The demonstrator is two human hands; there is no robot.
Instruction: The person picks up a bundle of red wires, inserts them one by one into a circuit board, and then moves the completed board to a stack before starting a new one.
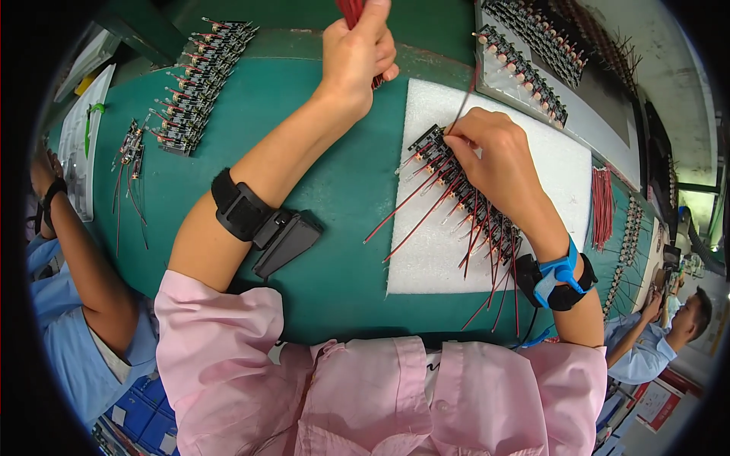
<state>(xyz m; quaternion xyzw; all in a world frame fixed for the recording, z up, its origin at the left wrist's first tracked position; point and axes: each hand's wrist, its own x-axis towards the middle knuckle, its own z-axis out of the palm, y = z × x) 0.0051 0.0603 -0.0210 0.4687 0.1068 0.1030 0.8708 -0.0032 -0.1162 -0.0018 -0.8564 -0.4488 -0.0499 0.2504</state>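
My left hand (357, 47) is raised at the top of the view, its fingers closed around a bundle of red wires (351, 11). My right hand (494, 156) rests over a row of small black circuit boards (449, 171) on a white foam sheet (426, 258). Its fingertips pinch a thin wire (464, 102) at the near end of the row. Red and black leads trail from the boards toward me. A black strap sits on my left forearm, a blue and black one on my right wrist.
The foam lies on a green mat (342, 190). More boards are stacked at the far left (194, 76) and in a tray at the far right (525, 64). A loose red wire bundle (602, 205) lies right. Other people sit at left (68, 251) and right (661, 334).
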